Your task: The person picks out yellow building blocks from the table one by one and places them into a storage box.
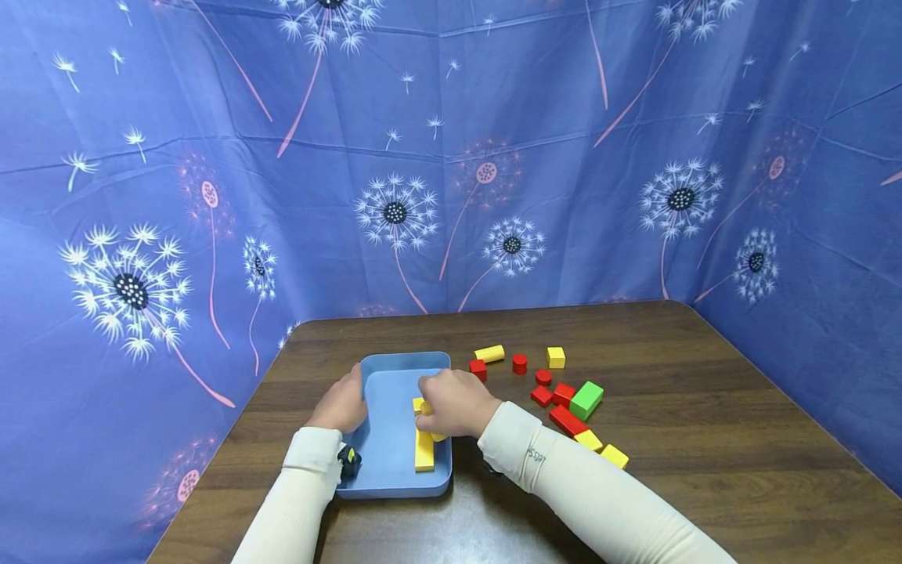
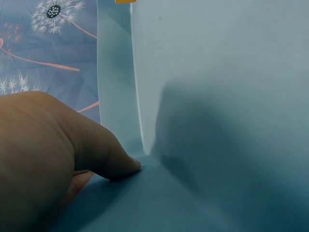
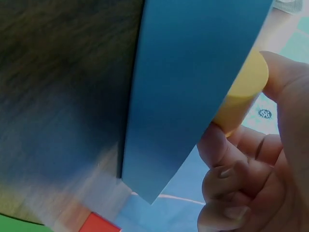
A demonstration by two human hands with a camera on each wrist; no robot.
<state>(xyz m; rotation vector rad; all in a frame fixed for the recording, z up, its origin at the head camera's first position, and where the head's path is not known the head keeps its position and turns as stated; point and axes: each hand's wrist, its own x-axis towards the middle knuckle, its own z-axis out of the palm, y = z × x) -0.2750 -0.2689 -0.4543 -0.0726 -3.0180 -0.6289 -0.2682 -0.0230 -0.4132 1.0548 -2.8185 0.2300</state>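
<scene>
A blue tray point(image 1: 384, 462) sits on the table in the head view. At its left rim my left hand point(image 1: 340, 403) grips the wall, with the thumb point(image 2: 116, 162) pressed on the inner side in the left wrist view. My right hand point(image 1: 456, 401) is over the tray's right side. Between its thumb and fingers it pinches a yellow cylinder point(image 3: 247, 84), partly hidden by the tray wall in the right wrist view. Below that hand a long yellow block point(image 1: 424, 456) lies on the tray floor, and another yellow piece point(image 1: 418, 404) shows just beyond, partly covered by the fingers.
Right of the tray lie several loose blocks on the wooden table point(image 1: 705, 439): a yellow cylinder point(image 1: 489, 353), a red cylinder point(image 1: 519, 363), a yellow cube point(image 1: 556, 358), a green block point(image 1: 586, 400) and a long red block point(image 1: 568, 421). A blue patterned cloth point(image 1: 451, 258) hangs behind.
</scene>
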